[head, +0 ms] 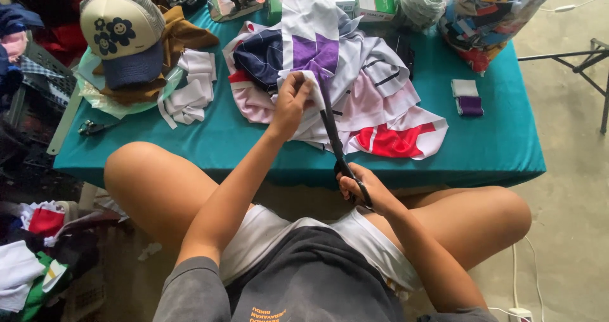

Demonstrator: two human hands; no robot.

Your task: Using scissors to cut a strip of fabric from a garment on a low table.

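Two bare hands work one piece of cloth above the teal-covered worktop [495, 151]. The left hand [290, 103] has its grip pinched together on the near edge of a white and purple printed fabric panel [317, 55], lifting it off the heap of white, pink and red cloth [387, 131] that lies at the middle of the worktop. The right hand [366, 189], nearer the body, has its grip clamped around the handles of long black scissors [333, 138]. The blades' long axis runs from that hand away and slightly left, their tips meeting the fabric just right of the left hand's fingers. A cream and navy cap [124, 36] sits far left.
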